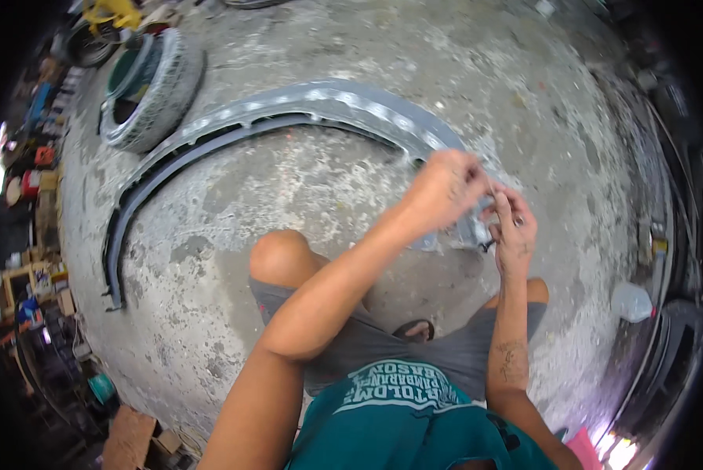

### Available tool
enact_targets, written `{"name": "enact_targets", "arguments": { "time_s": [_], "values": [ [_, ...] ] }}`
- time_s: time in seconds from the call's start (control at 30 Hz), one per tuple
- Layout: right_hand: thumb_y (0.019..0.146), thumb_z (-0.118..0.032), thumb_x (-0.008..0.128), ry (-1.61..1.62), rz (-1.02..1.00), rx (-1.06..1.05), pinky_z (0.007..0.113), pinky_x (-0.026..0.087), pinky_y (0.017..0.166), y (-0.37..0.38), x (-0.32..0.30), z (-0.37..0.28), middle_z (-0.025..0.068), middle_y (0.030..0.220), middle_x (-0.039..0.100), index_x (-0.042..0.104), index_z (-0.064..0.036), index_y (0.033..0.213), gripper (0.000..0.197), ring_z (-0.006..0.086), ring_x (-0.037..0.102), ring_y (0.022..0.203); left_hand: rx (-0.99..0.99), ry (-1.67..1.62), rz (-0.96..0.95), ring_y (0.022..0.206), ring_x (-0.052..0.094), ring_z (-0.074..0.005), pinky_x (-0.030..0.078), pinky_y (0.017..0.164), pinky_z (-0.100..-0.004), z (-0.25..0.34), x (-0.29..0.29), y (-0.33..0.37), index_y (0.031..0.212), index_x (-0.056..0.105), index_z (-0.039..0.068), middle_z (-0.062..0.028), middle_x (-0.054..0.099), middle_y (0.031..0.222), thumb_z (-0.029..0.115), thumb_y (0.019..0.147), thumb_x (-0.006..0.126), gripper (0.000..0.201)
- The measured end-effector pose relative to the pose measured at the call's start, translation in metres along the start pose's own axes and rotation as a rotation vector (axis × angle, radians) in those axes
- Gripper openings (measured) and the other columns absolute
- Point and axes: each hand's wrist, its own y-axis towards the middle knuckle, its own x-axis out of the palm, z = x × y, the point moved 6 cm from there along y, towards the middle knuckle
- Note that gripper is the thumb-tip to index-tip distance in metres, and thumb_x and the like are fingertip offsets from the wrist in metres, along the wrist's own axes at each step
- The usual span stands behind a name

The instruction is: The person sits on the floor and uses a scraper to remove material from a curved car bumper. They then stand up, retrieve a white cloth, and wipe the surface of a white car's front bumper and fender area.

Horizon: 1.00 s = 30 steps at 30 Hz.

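Observation:
A long grey curved strip, like a car's wheel arch trim (320,102), lies on the concrete floor in front of me, with whitish patches along its outer face. Over its right end, my left hand (445,188) is closed in a pinch. Just right of it, my right hand (516,231) is raised with its fingertips drawn together, almost meeting the left. Something thin seems to run between the two sets of fingertips; it is too small and blurred to name. My hands partly hide the trim's right end and a pale, shiny thing beneath them.
Beyond the trim at the left stands a worn tyre (163,90) with a green container (124,66) against it. Clutter lines the left edge, including a brown board (129,439). A translucent plastic jug (631,302) sits at the right. My bent knees flank the work.

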Motion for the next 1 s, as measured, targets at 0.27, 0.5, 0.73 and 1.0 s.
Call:
{"name": "enact_targets", "arguments": {
  "time_s": [0.27, 0.5, 0.73, 1.0],
  "values": [
    [0.079, -0.015, 0.074, -1.039, -0.507, -0.287, 0.039, 0.05, 0.08, 0.008, -0.075, 0.089, 0.0119, 0.118, 0.062, 0.06, -0.0063, 0.116, 0.041, 0.0315, 0.062, 0.098, -0.102, 0.091, 0.141, 0.052, 0.048, -0.0068, 0.038, 0.048, -0.0263, 0.008, -0.036, 0.007, 0.082, 0.065, -0.002, -0.0033, 0.056, 0.058, 0.026, 0.085, 0.069, 0.028],
    [0.082, -0.017, 0.067, -1.299, -0.606, -0.263, 0.044, 0.049, 0.073, 0.016, -0.1, 0.166, 0.0128, 0.098, 0.067, 0.064, -0.0072, 0.095, 0.017, 0.0361, 0.062, 0.091, -0.091, 0.127, 0.083, 0.054, 0.049, -0.0087, 0.039, 0.05, -0.0278, 0.012, -0.021, 0.01, 0.082, 0.064, -0.003, -0.0045, 0.057, 0.06, 0.026, 0.084, 0.069, 0.03],
    [0.081, -0.017, 0.065, -1.211, -0.493, -0.438, 0.046, 0.047, 0.069, 0.067, -0.073, 0.072, 0.0134, 0.084, 0.065, 0.065, -0.0083, 0.088, 0.011, 0.0372, 0.061, 0.081, 0.071, 0.152, 0.1, 0.056, 0.051, -0.0167, 0.044, 0.055, -0.0326, 0.009, -0.01, 0.007, 0.078, 0.063, -0.001, -0.0106, 0.057, 0.062, 0.024, 0.081, 0.069, 0.026],
    [0.082, -0.008, 0.065, -1.117, -0.591, -0.568, 0.046, 0.045, 0.068, 0.085, -0.04, 0.049, 0.0207, 0.085, 0.064, 0.065, 0.0005, 0.089, 0.011, 0.0419, 0.059, 0.079, 0.164, 0.179, 0.248, 0.071, 0.061, -0.0419, 0.049, 0.064, -0.0465, -0.004, -0.01, -0.011, 0.068, 0.059, -0.002, -0.0253, 0.06, 0.072, 0.013, 0.067, 0.066, 0.017]
  ]
}}
